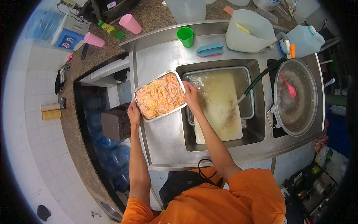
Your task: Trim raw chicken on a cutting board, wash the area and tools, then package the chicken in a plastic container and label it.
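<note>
A rectangular metal tray (151,119) full of raw, pale pink and yellowish meat pieces (160,95) is held slightly tilted over the left part of the steel sink counter (165,140). My left hand (134,114) grips its left end, and my right hand (192,95) grips its right end beside the basin. Right of the tray, the sink basin (253,141) holds a larger metal pan (252,103) of cloudy water with a white cutting board (218,134) lying partly in it. A dark green hose (258,75) hangs from the tap and runs water over the board.
A large round pot (296,112) of water with a pink spoon (289,88) stands right of the basin. Behind are a green cup (185,37), a blue scrubbing brush (209,50), a white plastic container (249,33) and a jug (302,40). Pink cups (130,23) stand on the granite counter.
</note>
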Demonstrator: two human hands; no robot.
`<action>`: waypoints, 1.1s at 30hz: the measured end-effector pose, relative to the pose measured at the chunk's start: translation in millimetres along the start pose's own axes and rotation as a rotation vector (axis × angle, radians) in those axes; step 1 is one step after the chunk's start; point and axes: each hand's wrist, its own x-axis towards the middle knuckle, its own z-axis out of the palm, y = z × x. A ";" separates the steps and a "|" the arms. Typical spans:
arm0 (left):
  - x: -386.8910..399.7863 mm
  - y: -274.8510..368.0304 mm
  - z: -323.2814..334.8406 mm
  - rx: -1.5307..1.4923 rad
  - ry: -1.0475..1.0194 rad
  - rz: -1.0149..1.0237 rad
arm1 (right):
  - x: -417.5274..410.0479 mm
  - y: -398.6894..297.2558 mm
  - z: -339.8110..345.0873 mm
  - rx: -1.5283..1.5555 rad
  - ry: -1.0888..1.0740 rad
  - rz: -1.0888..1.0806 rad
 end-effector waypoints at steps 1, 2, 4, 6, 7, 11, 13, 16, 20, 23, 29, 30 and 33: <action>-6.7 0.1 6.2 -0.074 0.028 0.029 | 9.2 8.6 1.1 0.095 -0.013 0.089; -14.2 0.3 13.1 -0.161 0.019 0.021 | 14.8 17.1 -0.1 0.191 -0.027 0.176; -40.4 15.5 23.7 -0.164 0.047 -0.023 | 14.9 24.4 -4.9 0.087 -0.014 0.133; -64.8 20.9 25.5 -0.217 0.114 -0.062 | 10.3 19.7 -10.4 -0.008 -0.020 0.082; -73.2 14.6 23.2 -0.218 0.122 -0.063 | 1.9 11.7 -15.2 -0.055 -0.050 0.136; -109.9 10.6 23.6 -0.318 0.167 -0.079 | -35.4 -8.1 -36.6 -0.030 -0.018 0.177; -125.9 13.8 22.9 -0.282 0.195 -0.065 | -51.2 -11.5 -51.6 -0.084 -0.051 0.205; -147.6 22.9 18.2 -0.277 0.191 -0.064 | -72.7 2.7 -62.3 -0.047 0.003 0.209; -167.6 33.7 12.2 -0.252 0.168 -0.069 | -91.4 14.2 -76.7 -0.084 -0.007 0.293; -179.1 52.3 12.2 -0.273 0.192 -0.034 | -98.7 3.3 -85.2 -0.067 -0.047 0.352; -190.4 55.6 4.4 -0.205 0.187 -0.023 | -106.2 -0.8 -89.9 -0.031 -0.064 0.394; -191.6 55.5 4.0 -0.207 0.192 -0.021 | -107.3 -2.7 -89.9 -0.036 -0.073 0.409; -194.1 55.5 4.3 -0.233 0.211 -0.009 | -110.3 -6.5 -90.4 -0.027 -0.038 0.345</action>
